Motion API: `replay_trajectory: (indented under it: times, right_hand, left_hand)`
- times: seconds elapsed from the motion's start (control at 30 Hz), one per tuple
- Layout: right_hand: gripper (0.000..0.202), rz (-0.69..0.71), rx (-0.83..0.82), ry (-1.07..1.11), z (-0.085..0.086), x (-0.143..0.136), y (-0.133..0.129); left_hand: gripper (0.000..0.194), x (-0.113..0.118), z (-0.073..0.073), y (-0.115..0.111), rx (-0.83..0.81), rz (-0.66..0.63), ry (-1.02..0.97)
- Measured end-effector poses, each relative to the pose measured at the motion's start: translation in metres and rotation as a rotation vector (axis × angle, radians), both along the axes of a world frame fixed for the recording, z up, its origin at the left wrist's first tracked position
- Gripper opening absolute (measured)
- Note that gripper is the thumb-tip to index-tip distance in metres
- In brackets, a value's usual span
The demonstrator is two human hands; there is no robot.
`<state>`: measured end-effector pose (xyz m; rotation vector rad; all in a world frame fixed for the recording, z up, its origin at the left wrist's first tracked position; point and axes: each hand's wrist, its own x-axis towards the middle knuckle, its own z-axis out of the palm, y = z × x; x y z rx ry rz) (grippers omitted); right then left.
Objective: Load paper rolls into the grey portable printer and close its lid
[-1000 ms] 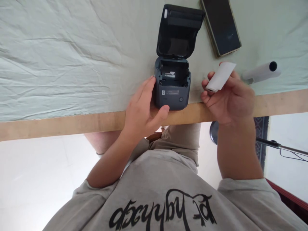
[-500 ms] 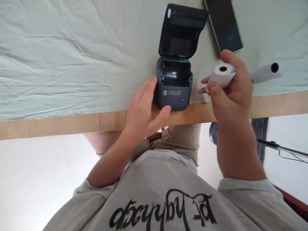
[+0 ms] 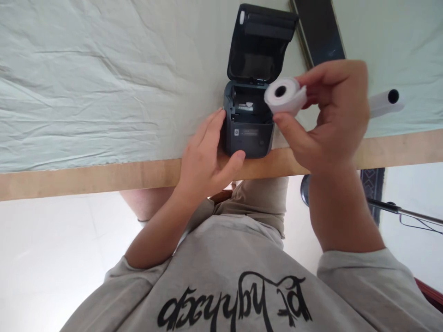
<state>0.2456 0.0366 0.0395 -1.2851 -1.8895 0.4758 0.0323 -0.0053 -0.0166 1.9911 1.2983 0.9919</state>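
Note:
A small dark receipt printer (image 3: 247, 140) stands at the table's front edge with its lid (image 3: 260, 44) swung up and back. Inside, its paper bay shows a white label and no roll. My left hand (image 3: 206, 154) rests along the printer's left side, fingers stretched and thumb apart near its front corner. Between thumb and fingers, my right hand (image 3: 332, 115) pinches a white paper roll (image 3: 284, 99) with a black core. The roll is over the bay's right side, its loose paper end pointing right toward my fingers.
Behind my right hand lies a second paper roll (image 3: 384, 102) with a black core. A dark phone (image 3: 320, 32) is at the back, right of the lid. A wrinkled pale green cloth (image 3: 104, 87) covers the table up to its wooden front edge (image 3: 90, 180).
My right hand has carried the paper roll left, from beside the printer to over the bay's right side, and the hand has turned. My left hand and the printer have stayed in place.

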Motion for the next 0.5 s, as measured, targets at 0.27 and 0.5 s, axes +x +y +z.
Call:
replay_trajectory:
  times: [0.27,0.5]
  right_hand:
    - [0.018,0.073,-0.033,-0.404,0.006,-0.02,0.031]
    - [0.018,0.155,-0.073,-0.276,-0.005,-0.016,0.043]
  left_hand:
    - [0.063,-0.002,-0.002,-0.001,0.005,-0.011,-0.01]
    - [0.058,-0.001,-0.003,0.0,0.004,-0.003,-0.02]
